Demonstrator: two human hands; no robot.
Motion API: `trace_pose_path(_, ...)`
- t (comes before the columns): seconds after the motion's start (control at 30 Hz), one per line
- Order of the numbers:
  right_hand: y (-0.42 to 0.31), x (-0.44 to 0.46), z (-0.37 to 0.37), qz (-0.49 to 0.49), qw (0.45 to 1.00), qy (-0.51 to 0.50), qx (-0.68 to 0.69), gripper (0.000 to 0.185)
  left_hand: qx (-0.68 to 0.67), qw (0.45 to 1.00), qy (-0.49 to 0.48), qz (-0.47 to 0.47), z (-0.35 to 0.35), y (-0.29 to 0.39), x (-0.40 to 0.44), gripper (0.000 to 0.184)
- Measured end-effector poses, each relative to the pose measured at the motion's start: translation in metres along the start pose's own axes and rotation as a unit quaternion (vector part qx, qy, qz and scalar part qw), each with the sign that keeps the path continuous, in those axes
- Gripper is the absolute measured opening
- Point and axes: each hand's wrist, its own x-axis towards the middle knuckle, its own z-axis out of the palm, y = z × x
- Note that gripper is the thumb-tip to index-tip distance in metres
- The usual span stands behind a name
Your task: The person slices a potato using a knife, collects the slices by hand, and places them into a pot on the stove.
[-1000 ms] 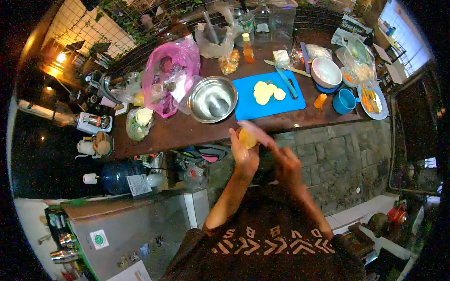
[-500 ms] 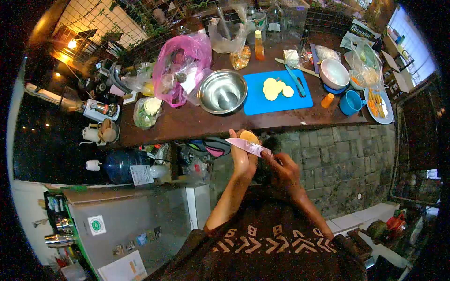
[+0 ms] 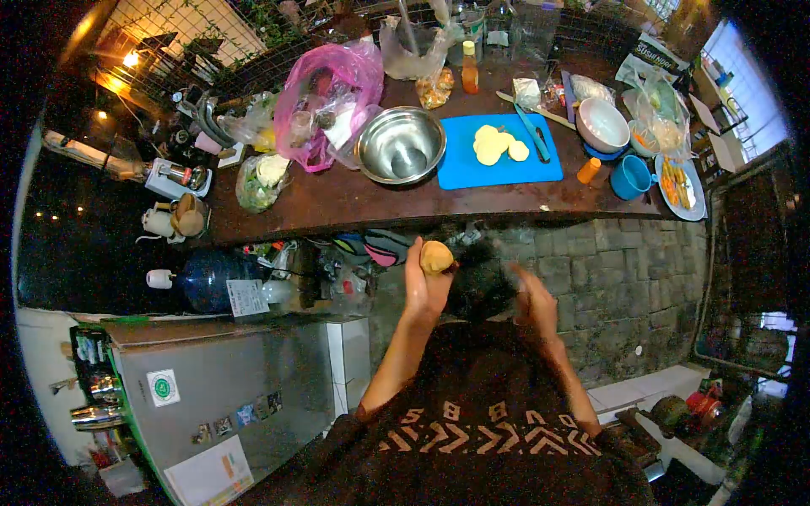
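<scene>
Dark brown table (image 3: 321, 211), paved floor (image 3: 603, 282) below. Smooth-looking, roundish yellow piece (image 3: 437, 258) just off table's near edge, clamped in fingers of my left hand (image 3: 426, 291). If that grip loosens, curved sides could slip, dropping it floorward, I judge. Right hand (image 3: 537, 308) apart, blurred; can't tell whether its fingers hold anything. Shiny steel bowl (image 3: 395, 131); flat blue board (image 3: 457, 174) bearing pale, rounded pieces (image 3: 489, 148).

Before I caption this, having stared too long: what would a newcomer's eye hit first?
Probably the blue board on the table, bright under pale yellow pieces. Left of it stand a shiny bowl and a pink bag; lower in view, the left hand holds a round piece.
</scene>
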Motion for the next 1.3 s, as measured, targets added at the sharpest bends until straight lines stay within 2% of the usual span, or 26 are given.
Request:
trace_pose_path(0.13,-0.009,0.005,0.003,0.017,1.000,0.007,0.012,0.034,-0.058,0.997,-0.052,-0.021,-0.001,-0.004,0.001,0.024)
trace_pose_path(0.2,-0.032,0.015,-0.004,0.097,0.986,-0.062,0.119,0.032,-0.050,0.998,-0.024,0.001,-0.005,-0.012,0.006,0.025)
trace_pose_path(0.23,-0.035,0.020,0.000,0.099,0.986,-0.061,0.118,0.032,-0.058,0.997,-0.054,-0.016,-0.006,-0.013,0.008,0.025)
trace_pose_path(0.27,-0.037,0.024,0.005,0.090,0.986,-0.057,0.132,0.031,-0.057,0.997,-0.054,-0.019,-0.006,-0.016,0.010,0.025)
trace_pose_path(0.33,-0.045,0.032,0.010,0.080,0.985,-0.051,0.145,0.030,-0.089,0.988,-0.126,-0.020,0.007,-0.016,0.008,0.024)
trace_pose_path(0.43,-0.053,0.038,0.010,-0.009,0.993,-0.027,0.111,0.033,-0.093,0.990,-0.097,-0.037,0.029,-0.003,-0.011,0.021)
trace_pose_path(0.5,-0.047,0.038,0.014,-0.080,0.996,-0.011,0.035,0.041,-0.135,0.983,-0.122,-0.039,0.025,-0.004,-0.002,0.022)
trace_pose_path(0.53,-0.046,0.039,0.013,-0.081,0.996,-0.011,0.034,0.041,-0.176,0.972,-0.148,-0.041,0.025,-0.005,0.003,0.023)
trace_pose_path(0.6,-0.046,0.038,0.010,-0.114,0.993,-0.039,-0.003,0.048,-0.190,0.970,-0.145,-0.053,0.027,-0.004,0.007,0.023)
trace_pose_path(0.7,-0.040,0.041,0.018,-0.153,0.987,-0.023,-0.040,0.051,-0.202,0.971,-0.121,-0.048,0.034,0.000,0.008,0.022)
trace_pose_path(0.77,-0.041,0.047,0.012,-0.144,0.988,-0.024,-0.045,0.051,-0.199,0.974,-0.103,-0.031,0.039,0.001,0.006,0.021)
trace_pose_path(0.83,-0.029,0.047,0.015,-0.135,0.989,-0.023,-0.051,0.050,-0.198,0.973,-0.113,0.036,0.047,0.004,0.000,0.017)
trace_pose_path(0.93,-0.006,0.039,0.032,-0.104,0.994,-0.034,-0.028,0.052,-0.257,0.957,-0.135,0.016,0.042,0.003,0.009,0.013)
trace_pose_path(0.97,-0.004,0.039,0.030,-0.136,0.988,-0.044,-0.053,0.052,-0.258,0.957,-0.133,0.017,0.039,0.003,0.009,0.013)
trace_pose_path(1.03,-0.017,0.046,0.024,-0.169,0.981,-0.057,-0.075,0.052,-0.108,0.990,-0.081,0.038,0.039,0.007,0.002,0.015)
trace_pose_path(1.1,-0.028,0.053,0.020,-0.211,0.974,0.000,-0.083,0.052,-0.080,0.991,-0.078,0.076,0.034,0.003,0.008,0.016)
trace_pose_path(1.17,-0.012,0.045,0.034,-0.194,0.978,-0.001,-0.072,0.052,-0.050,0.989,-0.078,0.112,0.030,0.001,0.015,0.018)
trace_pose_path(1.23,-0.012,0.046,0.035,-0.177,0.982,-0.004,-0.061,0.052,-0.164,0.983,-0.068,0.039,0.029,0.004,0.017,0.021)
trace_pose_path(1.27,-0.011,0.049,0.032,-0.193,0.977,0.005,-0.096,0.052,-0.163,0.983,-0.067,0.039,0.020,0.002,0.025,0.021)
trace_pose_path(1.3,-0.015,0.053,0.029,-0.200,0.973,0.009,-0.113,0.052,-0.125,0.986,-0.109,0.022,0.015,0.003,0.033,0.020)
